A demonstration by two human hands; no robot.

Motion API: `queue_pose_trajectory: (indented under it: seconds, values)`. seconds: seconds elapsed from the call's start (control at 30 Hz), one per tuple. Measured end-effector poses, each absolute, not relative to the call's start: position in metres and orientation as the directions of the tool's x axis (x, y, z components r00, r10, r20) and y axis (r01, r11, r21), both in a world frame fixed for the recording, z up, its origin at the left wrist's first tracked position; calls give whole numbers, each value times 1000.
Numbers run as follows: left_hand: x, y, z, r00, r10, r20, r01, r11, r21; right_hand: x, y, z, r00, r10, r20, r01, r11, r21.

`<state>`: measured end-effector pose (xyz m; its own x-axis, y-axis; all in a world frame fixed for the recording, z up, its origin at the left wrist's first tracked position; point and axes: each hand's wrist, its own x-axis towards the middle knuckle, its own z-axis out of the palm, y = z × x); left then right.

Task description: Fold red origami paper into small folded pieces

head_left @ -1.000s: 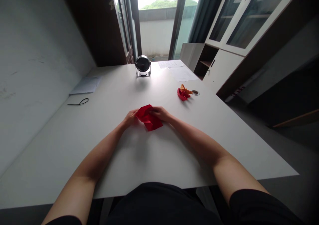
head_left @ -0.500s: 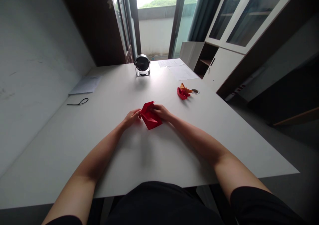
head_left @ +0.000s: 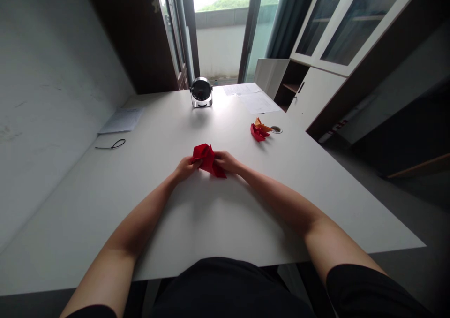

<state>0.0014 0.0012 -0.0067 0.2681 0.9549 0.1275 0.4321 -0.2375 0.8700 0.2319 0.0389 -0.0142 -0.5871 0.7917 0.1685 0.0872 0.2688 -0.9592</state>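
Note:
A partly folded sheet of red origami paper [head_left: 208, 160] is held just over the white table, between my two hands. My left hand [head_left: 187, 167] pinches its left side, the thumb lying across the front. At the right side, my right hand [head_left: 227, 161] grips the paper with fingers partly hidden behind it. Creased flaps stand up at the top, and a pointed corner hangs toward the lower right. Farther off to the right lie a folded red paper piece [head_left: 258, 132] and a folded orange paper piece [head_left: 263, 125], touching each other.
A round black-faced device on a metal stand [head_left: 201, 93] is at the table's back. Printed sheets [head_left: 258, 103] lie at the back right, beyond a cable hole [head_left: 277, 129]. On the left are a paper stack [head_left: 122, 120] and a black cable tie [head_left: 112, 145].
The red paper has been turned and shifted slightly left; its flaps now stand differently. My left thumb has moved onto its front, and my right hand has moved from its upper face to its right edge.

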Motion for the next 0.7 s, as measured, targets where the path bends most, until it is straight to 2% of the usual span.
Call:
queue_pose_trajectory:
  seconds: [0.2,0.3,0.43,0.7]
  values:
    - [-2,5,-8,266,952,149,440,-258,860,233,39,-11,-565,804,186,106,294,-950]
    - [-3,7,-10,266,951,159,390,-257,884,234,39,-9,-569,804,171,122,288,-950]
    - [-2,8,-11,244,956,165,312,-238,920,234,38,-7,-584,803,120,96,215,-972]
    - [3,1,-6,178,974,139,331,-192,924,235,34,-1,-581,812,53,38,92,-995]
